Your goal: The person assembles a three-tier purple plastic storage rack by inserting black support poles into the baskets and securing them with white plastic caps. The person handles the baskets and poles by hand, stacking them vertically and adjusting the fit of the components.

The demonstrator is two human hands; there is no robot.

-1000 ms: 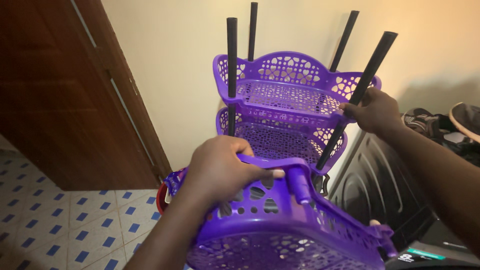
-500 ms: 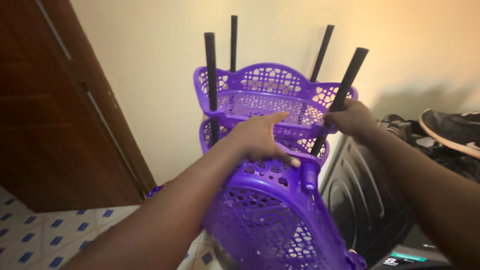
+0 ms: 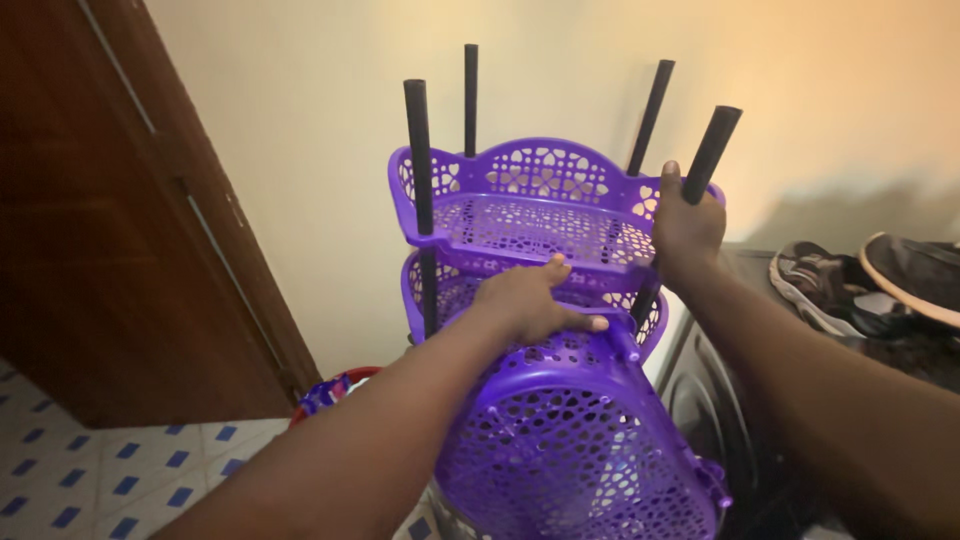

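A purple perforated plastic rack (image 3: 520,215) with two stacked basket tiers stands against the cream wall, with several black poles (image 3: 417,150) sticking up from its corners. My left hand (image 3: 530,300) grips the far rim of a loose purple basket (image 3: 575,440), which is tilted up on edge against the rack's front. My right hand (image 3: 685,225) is closed around the front right black pole (image 3: 708,155), just above the top tier's corner.
A brown wooden door (image 3: 110,220) fills the left. White floor tiles with blue squares (image 3: 120,480) lie below it, with a red-rimmed container (image 3: 335,385) by the wall. A dark appliance (image 3: 720,420) at the right carries sneakers (image 3: 870,280) on top.
The loose basket has tipped from nearly flat to steeply on edge and moved toward the rack. My right hand has slid higher up the front right pole. The view shifted slightly.
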